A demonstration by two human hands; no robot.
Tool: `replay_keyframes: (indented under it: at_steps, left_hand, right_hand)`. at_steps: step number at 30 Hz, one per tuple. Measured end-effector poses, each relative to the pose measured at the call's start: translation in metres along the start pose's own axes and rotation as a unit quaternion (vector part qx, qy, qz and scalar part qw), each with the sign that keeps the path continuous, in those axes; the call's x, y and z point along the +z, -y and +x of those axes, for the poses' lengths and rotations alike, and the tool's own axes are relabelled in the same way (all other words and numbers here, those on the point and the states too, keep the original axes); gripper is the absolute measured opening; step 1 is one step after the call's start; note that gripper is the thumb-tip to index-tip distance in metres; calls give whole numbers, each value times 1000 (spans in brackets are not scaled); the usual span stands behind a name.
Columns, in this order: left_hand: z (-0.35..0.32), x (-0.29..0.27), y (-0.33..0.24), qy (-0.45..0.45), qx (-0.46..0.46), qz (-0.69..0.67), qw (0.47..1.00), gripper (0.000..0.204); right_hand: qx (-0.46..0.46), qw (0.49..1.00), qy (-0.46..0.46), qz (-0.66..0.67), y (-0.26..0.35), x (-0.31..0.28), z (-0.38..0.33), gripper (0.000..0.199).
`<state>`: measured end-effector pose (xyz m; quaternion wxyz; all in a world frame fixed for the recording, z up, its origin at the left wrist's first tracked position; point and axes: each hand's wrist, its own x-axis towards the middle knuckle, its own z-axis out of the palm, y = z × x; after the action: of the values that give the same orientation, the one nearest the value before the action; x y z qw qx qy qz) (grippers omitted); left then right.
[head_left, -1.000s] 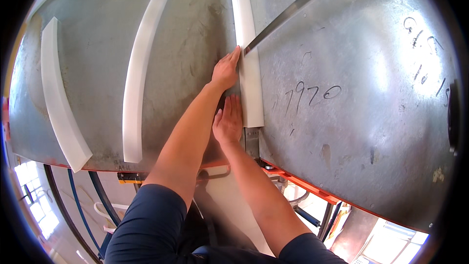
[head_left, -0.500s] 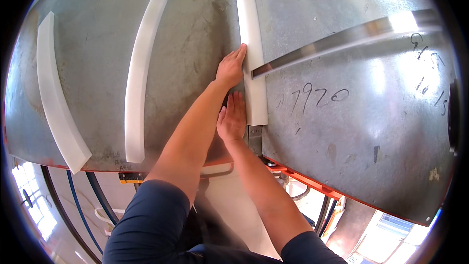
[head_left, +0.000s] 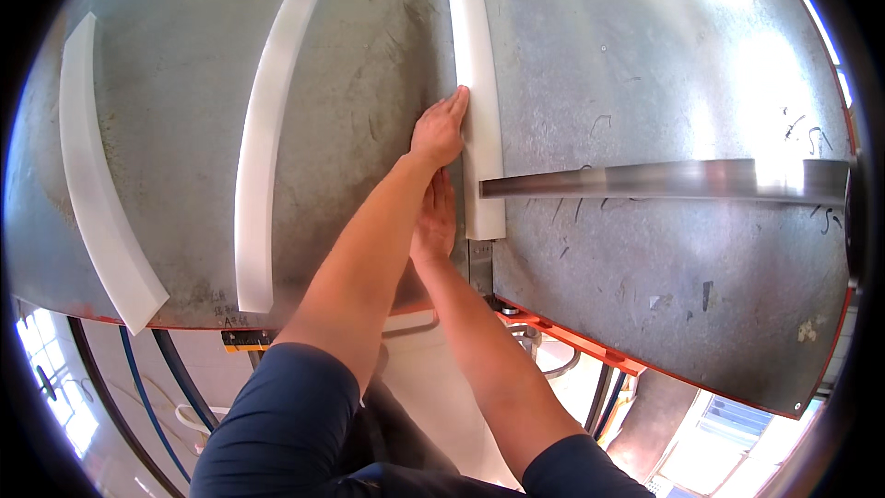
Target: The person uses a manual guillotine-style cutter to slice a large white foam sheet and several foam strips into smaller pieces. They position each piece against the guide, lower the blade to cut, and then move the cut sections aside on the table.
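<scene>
My left hand (head_left: 439, 132) lies flat, fingers straight and together, its fingertips pressed against the left edge of the white plastic strip (head_left: 478, 92) that runs up the middle of the grey metal sheet (head_left: 636, 65). My right hand (head_left: 434, 221) sits just below it, also flat and open on the sheet beside the strip's lower end — neither hand grips anything. A steel ruler (head_left: 664, 180) lies across the sheet, its left end touching the strip's right edge near the bottom. Two more white strips (one long (head_left: 263, 129), one curved (head_left: 92, 184) at the far left) lie well apart on the same sheet.
</scene>
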<state>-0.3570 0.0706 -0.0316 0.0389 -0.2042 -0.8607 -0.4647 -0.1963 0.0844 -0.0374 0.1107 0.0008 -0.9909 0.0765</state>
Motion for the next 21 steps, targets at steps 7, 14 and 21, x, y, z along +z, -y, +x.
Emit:
replay_keyframes:
  at_steps: [7, 14, 21]
  left_hand:
    - [1, 6, 4, -13, 3, -10, 1000, 67]
    - [12, 5, 2, 47, -75, -47, 995, 63]
    - [26, -8, -55, 59, -237, 14, 970, 81]
  right_hand:
    - [16, 1000, 18, -7, 1, 1, 0, 64]
    - [14, 1000, -7, -6, 2, 4, 0, 67]
    - [80, 990, 37, 106, 17, -25, 7, 48]
